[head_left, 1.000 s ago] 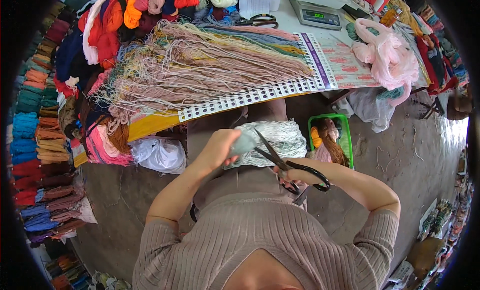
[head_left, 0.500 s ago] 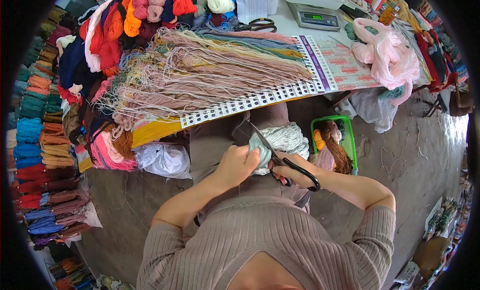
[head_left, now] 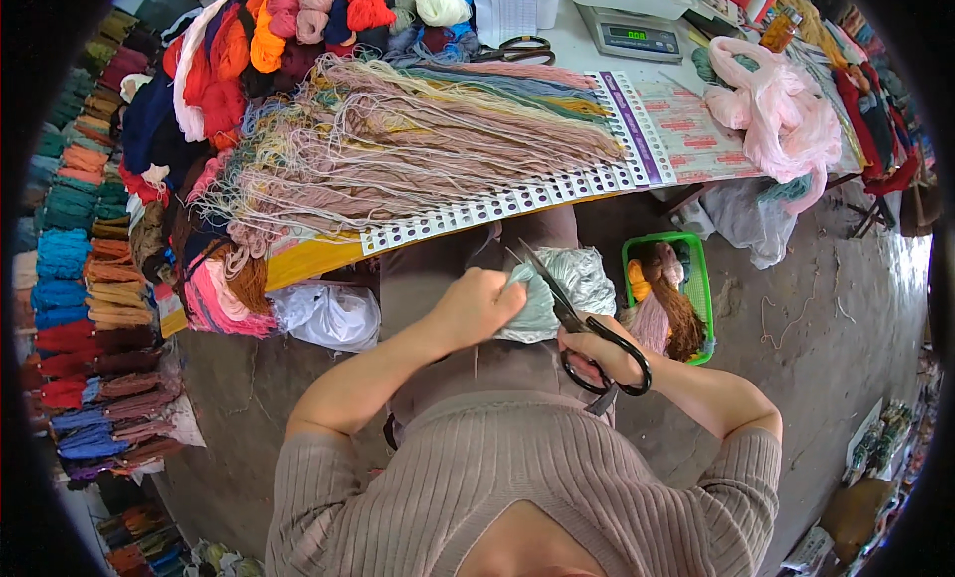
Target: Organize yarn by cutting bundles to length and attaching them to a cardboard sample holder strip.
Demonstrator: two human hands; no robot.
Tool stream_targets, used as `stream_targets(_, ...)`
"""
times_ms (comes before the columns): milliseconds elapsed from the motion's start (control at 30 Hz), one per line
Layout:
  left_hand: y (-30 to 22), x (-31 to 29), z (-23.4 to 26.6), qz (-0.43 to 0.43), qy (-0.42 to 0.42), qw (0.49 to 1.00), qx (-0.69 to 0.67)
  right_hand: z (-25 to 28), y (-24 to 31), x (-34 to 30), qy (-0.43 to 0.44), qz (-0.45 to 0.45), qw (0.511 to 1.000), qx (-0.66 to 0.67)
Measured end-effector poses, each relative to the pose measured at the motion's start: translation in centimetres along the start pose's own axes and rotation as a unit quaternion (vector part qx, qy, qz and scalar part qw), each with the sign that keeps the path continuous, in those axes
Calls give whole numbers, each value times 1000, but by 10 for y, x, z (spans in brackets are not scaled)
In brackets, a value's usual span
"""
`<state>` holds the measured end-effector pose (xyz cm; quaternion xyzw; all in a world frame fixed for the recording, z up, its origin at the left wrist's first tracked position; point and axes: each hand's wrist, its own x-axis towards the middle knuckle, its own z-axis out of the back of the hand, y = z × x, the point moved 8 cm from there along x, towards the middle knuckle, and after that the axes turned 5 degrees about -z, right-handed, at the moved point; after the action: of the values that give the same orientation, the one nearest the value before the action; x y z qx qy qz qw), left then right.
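On my lap lies a skein of pale silvery-green yarn (head_left: 580,282). My left hand (head_left: 480,306) is closed on a pale green bunch at the skein's left side, the fingers partly hidden. My right hand (head_left: 597,353) grips a large pair of scissors (head_left: 637,366) by its black handle loops. The blades point forward and left over the yarn, close to my left hand, their tips slightly apart. Beyond my hands, the table edge carries a white punched card strip (head_left: 517,201) with many lengths of pink, cream, blue and yellow thread (head_left: 428,144) hanging from its holes.
A green basket (head_left: 703,288) of yarn stands on the floor to the right. On the table are a digital scale (head_left: 637,35), another pair of scissors (head_left: 517,50) and a pale pink skein (head_left: 771,109). Coloured skeins (head_left: 65,279) fill the left side. A white plastic bag (head_left: 328,316) sits below the table.
My right hand has shifted a little right and toward me, and the scissors' handle loops have spread wider. My left hand has moved slightly left, still holding the yarn.
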<state>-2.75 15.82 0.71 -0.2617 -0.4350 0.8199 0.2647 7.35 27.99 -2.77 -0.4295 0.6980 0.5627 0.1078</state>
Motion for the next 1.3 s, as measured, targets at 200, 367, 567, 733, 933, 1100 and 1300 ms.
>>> stream_targets(200,-47,9,-32,-67,35,993,93,18,13,-12,-110,111,962,-223)
stream_targets(367,-62,19,-35,-94,88,986,107,32,10,-33,-137,124,977,-108)
stream_targets(567,-88,-22,23,-235,-54,969,42,89,10,-66,-297,182,937,18)
stream_targets(733,-37,-185,202,-261,-414,788,-374,160,-8,-85,-422,264,866,36)
stream_targets(933,99,-324,326,-258,-392,629,-621,157,-8,-72,-498,280,699,-430)
stream_targets(1100,224,-438,377,-149,-653,472,-573,153,-33,-32,-436,247,682,-533)
stream_targets(1300,250,-458,406,-116,-664,481,-561,179,-72,-10,-437,166,682,-563)
